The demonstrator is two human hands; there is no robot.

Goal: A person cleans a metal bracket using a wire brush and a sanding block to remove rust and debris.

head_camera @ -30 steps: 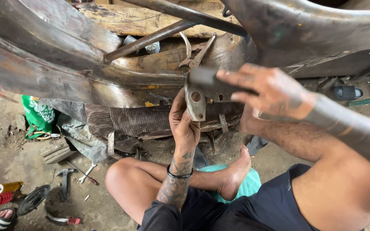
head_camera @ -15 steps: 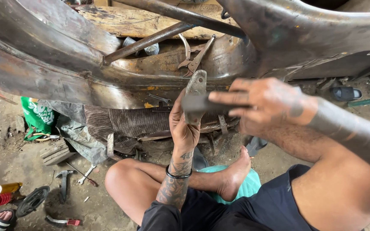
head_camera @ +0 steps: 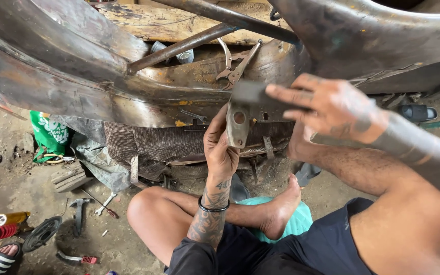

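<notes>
Both hands, left [head_camera: 221, 147] and right [head_camera: 332, 107], grip the bracket [head_camera: 240, 114]; it could slip off the frame [head_camera: 103, 97] onto the foot [head_camera: 281, 209].

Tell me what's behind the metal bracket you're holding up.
Behind the metal bracket is the curved rusty metal frame, with locking pliers clamped just above. The left hand and right hand cover the bracket's edges, so the contact area behind is hidden.
</notes>
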